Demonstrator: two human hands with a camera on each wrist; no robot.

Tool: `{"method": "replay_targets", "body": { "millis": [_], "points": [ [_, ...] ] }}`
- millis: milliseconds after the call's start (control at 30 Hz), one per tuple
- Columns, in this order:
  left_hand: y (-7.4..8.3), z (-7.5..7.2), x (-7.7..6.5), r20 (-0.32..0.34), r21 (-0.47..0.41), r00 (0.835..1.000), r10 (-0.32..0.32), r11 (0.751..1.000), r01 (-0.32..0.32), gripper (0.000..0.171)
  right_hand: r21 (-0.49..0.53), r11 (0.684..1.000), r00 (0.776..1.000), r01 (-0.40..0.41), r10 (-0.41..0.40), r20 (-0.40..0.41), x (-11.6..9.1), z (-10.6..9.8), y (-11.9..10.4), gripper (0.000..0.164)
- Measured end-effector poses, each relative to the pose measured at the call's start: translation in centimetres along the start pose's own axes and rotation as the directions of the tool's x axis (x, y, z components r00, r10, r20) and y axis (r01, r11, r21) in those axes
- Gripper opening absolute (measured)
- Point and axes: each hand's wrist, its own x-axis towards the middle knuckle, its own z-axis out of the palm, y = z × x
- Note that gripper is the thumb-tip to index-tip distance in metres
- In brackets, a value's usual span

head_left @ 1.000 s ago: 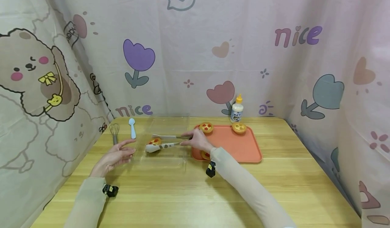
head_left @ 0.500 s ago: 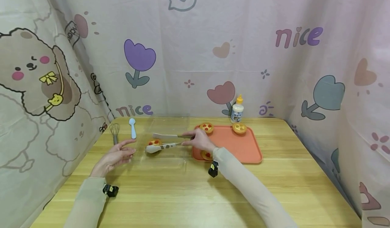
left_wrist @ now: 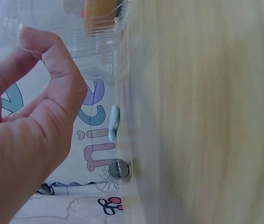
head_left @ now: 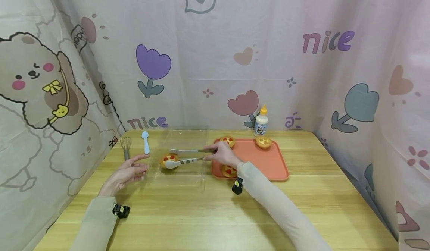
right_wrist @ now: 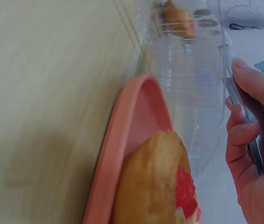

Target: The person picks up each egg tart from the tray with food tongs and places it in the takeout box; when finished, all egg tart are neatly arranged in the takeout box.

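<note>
One grip (head_left: 224,154) (the right) holds tongs (head_left: 186,162) near a tart (head_left: 167,158).

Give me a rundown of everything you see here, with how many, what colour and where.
Boxed tart: one, golden with red topping, inside the box
Tray tarts: three, golden, two red-topped and one yellow-topped, on the tray
Tongs: one pair, pale with dark spots, in the right hand
Box: one, clear, left of the tray
Tray: one, coral, on the table
Bottle: one, white with yellow cap, behind the tray
Spoon: one, pale blue, far left
Whisk: one, grey, beside the spoon
Table: one, wood-coloured, beneath everything
Curtain: pale, printed, around the table
Wrist cameras: two, black, one per wrist
Sleeves: two, beige
Left hand: one, near the box
Right hand: one, holding the tongs
</note>
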Motion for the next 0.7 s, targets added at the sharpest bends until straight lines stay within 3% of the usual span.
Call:
{"method": "replay_targets", "body": {
  "millis": [267,700],
  "points": [
    [0.01,0.05,-0.05,-0.004,-0.011,1.000,0.001,1.000,-0.001,0.075,0.007,1.000,0.999,-0.030,0.030,-0.017,0.52,0.86,-0.46,0.036],
    [0.27,0.15,-0.27,-0.007,0.013,1.000,-0.002,1.000,0.002,0.074,-0.016,1.000,1.000,0.012,-0.013,-0.013,0.63,0.83,-0.25,0.042]
  ]
}}
